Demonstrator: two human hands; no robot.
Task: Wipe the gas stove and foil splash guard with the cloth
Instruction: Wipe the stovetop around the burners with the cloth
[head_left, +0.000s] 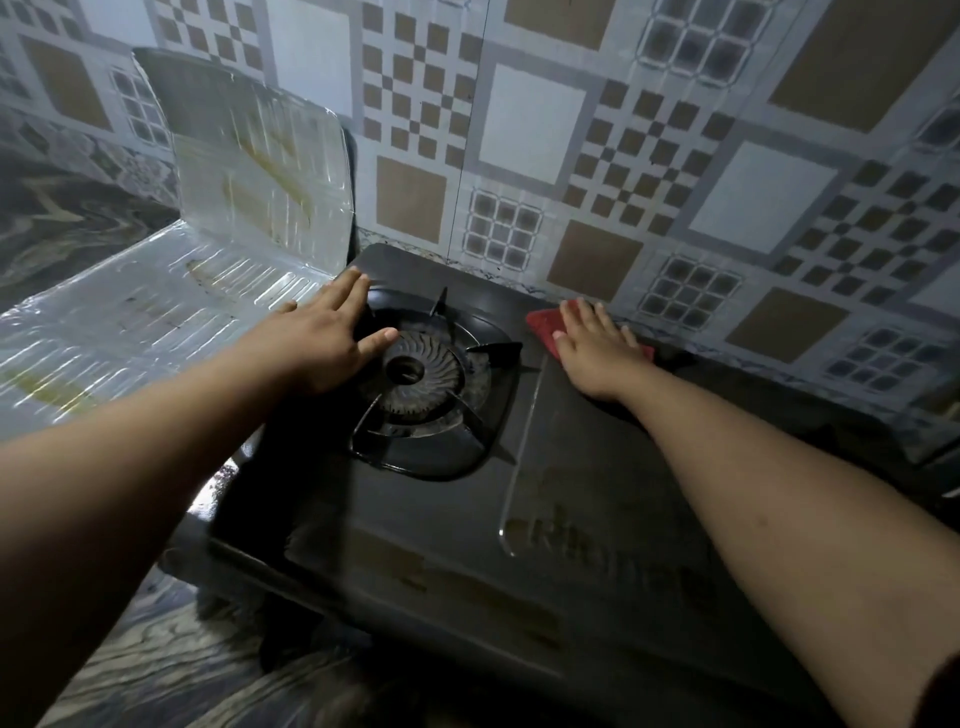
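Note:
A black single-burner gas stove (452, 530) fills the middle of the view, its round burner (415, 371) inside a black pan support. My left hand (317, 338) lies flat with fingers spread on the stove's left rear, thumb by the burner. My right hand (592, 353) presses flat on a red cloth (543, 325) at the stove's right rear corner, near the wall. The silver foil splash guard (249, 171) stands behind and to the left of the stove, with brownish grease streaks on its panels.
A tiled wall (649, 156) with checkered patterns rises right behind the stove. The stove sits on a dark marbled counter (171, 670), which shows at the lower left. One foil panel (104, 322) leans low at the left, beside my left forearm.

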